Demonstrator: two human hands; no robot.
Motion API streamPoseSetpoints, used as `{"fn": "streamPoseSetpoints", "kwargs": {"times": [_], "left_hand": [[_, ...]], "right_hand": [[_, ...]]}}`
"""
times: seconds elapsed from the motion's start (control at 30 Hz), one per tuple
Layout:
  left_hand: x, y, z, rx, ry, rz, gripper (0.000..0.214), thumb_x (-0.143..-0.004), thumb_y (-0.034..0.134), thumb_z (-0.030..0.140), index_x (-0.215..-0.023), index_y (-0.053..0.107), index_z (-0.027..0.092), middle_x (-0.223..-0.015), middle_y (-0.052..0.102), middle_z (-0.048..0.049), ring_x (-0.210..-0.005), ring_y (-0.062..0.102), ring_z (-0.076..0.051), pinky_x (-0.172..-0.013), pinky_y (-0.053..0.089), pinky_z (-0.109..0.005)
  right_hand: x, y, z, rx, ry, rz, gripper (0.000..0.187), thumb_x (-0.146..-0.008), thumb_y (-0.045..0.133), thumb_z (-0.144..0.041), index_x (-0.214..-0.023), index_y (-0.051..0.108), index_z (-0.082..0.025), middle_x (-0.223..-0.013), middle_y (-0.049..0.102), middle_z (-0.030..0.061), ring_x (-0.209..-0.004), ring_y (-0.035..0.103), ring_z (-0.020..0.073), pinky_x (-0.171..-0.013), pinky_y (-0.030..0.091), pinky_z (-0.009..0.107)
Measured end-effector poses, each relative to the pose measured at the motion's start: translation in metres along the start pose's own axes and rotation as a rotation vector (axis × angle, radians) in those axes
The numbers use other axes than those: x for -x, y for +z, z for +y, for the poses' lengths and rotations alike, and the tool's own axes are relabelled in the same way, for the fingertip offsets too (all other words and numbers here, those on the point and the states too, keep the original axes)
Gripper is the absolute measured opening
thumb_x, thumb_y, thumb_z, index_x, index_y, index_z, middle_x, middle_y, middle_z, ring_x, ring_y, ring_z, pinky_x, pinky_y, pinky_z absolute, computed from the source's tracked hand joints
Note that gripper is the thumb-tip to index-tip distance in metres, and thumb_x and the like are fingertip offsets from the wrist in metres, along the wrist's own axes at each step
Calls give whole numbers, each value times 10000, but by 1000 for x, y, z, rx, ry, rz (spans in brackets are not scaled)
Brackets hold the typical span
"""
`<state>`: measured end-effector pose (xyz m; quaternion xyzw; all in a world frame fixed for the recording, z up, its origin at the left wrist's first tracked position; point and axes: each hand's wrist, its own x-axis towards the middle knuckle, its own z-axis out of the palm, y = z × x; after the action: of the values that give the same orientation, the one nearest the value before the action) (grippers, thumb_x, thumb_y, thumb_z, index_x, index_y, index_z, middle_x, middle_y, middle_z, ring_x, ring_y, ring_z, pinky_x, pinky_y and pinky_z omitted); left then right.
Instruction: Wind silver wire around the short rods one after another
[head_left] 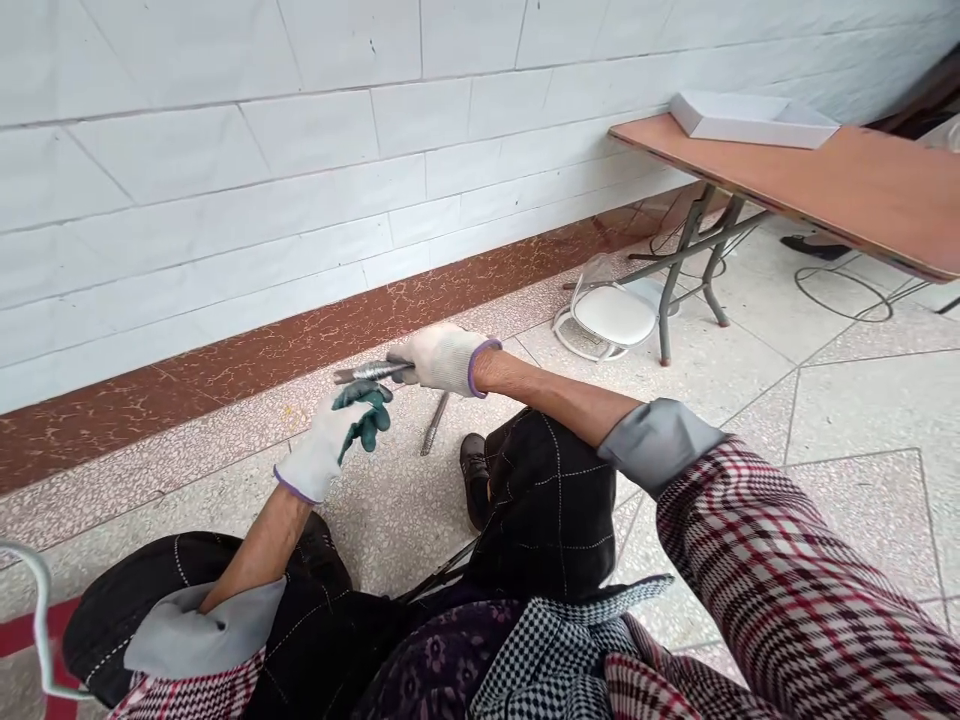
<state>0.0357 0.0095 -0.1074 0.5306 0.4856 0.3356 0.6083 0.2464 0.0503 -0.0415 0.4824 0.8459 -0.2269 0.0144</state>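
My right hand (442, 360), in a white knit glove with a purple cuff, is closed around a short silvery ribbed metal rod (371, 370). The rod points left, nearly level, and its darker flattened end sticks out past my fingers. Just below that end is my left hand (334, 435), in a white glove with green-coated fingers. Its fingers are loosely bent and apart, with nothing visible in them; whether they touch the rod I cannot tell. A similar ribbed rod (433, 425) lies on the speckled floor (397, 510) between my feet and the wall.
A white tiled wall (300, 200) with a brown skirting band (225, 370) runs ahead. To the right, a folding table (885, 190) carries a shallow white tray (757, 120). Beside its legs sits a low white seat (611, 315). A cable (840, 300) loops on the floor.
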Motion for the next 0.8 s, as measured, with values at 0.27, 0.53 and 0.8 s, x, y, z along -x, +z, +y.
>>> {"fn": "streamPoseSetpoints", "kwargs": {"times": [0.27,0.53,0.8], "left_hand": [[3,-9,-2,80,32,16,221,-683,733,283,-864,717,157,-708,718,-36,-466,556,-114,-436,414,-227],[0,-6,-2,184,58,6,216,-683,803,297,-827,733,151,-784,760,-52,-559,622,-131,-542,511,-259],[-1,-6,-4,235,94,84,240,-703,728,251,-910,768,136,-709,710,-37,-626,645,-147,-579,556,-254]], "right_hand": [[8,-15,-18,98,10,43,391,-1044,586,-399,-1343,753,-211,-1157,801,103,-962,713,255,-687,387,334],[-7,-11,-7,88,25,66,392,-1047,593,-407,-1356,749,-222,-1191,794,95,-996,719,257,-714,415,339],[13,-15,7,-522,11,178,343,-1041,619,-375,-1251,752,-138,-781,650,16,-589,520,118,-526,403,274]]}}
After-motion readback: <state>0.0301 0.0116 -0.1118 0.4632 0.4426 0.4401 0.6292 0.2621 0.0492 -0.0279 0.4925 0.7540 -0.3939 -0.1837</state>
